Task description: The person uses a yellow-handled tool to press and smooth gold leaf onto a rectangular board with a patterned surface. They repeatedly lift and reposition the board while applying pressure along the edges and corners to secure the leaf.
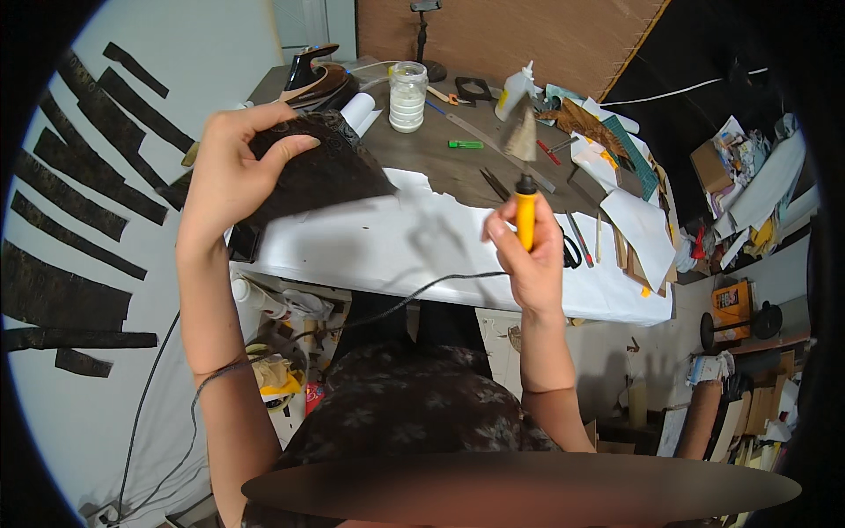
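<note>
My left hand (233, 172) is raised at the left and closed on a dark brown, faintly patterned sheet (330, 172), its thumb lying over the upper edge. The sheet hangs tilted above the white paper (370, 242) on the table; I cannot tell whether it is leather or cloth. In my right hand (535, 260), the fingers wrap round the yellow handle of a small corded hand iron (525, 220). Its triangular metal head points up and away, apart from the sheet. The grey cord runs from my right hand across to my left forearm.
Behind the sheet stand a clothes iron (308, 75) and a jar of white stuff (407, 99). A squeeze bottle (516, 88), a green utility knife (465, 144) and black scissors (572, 249) lie about the table. Dark strips (75, 180) cover the white surface at left.
</note>
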Demonstrator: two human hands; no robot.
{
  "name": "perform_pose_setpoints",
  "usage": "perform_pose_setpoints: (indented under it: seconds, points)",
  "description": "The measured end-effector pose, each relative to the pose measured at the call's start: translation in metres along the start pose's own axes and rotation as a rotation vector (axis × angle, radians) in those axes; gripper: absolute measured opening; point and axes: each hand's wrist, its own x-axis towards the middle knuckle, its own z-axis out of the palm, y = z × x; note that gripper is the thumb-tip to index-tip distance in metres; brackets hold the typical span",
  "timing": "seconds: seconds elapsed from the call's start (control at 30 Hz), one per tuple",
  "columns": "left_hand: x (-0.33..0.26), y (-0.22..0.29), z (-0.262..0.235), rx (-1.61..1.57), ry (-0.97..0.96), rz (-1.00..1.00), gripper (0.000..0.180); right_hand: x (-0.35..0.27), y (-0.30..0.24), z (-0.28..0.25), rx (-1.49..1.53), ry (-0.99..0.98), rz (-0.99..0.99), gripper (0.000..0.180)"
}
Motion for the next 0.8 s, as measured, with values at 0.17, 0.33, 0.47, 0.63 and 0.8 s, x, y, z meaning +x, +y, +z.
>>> perform_pose_setpoints:
  seconds: [0.17, 0.33, 0.47, 0.63, 0.8]
  points:
    - [-0.012, 0.018, 0.027, 0.331, 0.021, 0.516, 0.013, 0.003, -0.004, 0.012, -0.054, -0.037, -0.054, 0.029]
    - [-0.02, 0.023, 0.046, 0.436, -0.015, 0.653, 0.015, 0.02, -0.014, 0.034, -0.076, -0.167, -0.026, 0.029]
    - [-0.023, 0.024, 0.05, 0.434, -0.018, 0.692, 0.015, 0.021, -0.012, 0.043, -0.085, -0.204, -0.018, 0.028]
    - [-0.029, 0.024, 0.046, 0.51, -0.159, 0.667, 0.025, 0.021, -0.021, 0.047, -0.257, -0.251, 0.023, 0.033]
    - [-0.029, 0.024, 0.053, 0.488, -0.094, 0.734, 0.016, 0.023, -0.015, 0.047, -0.146, -0.266, 0.099, 0.038]
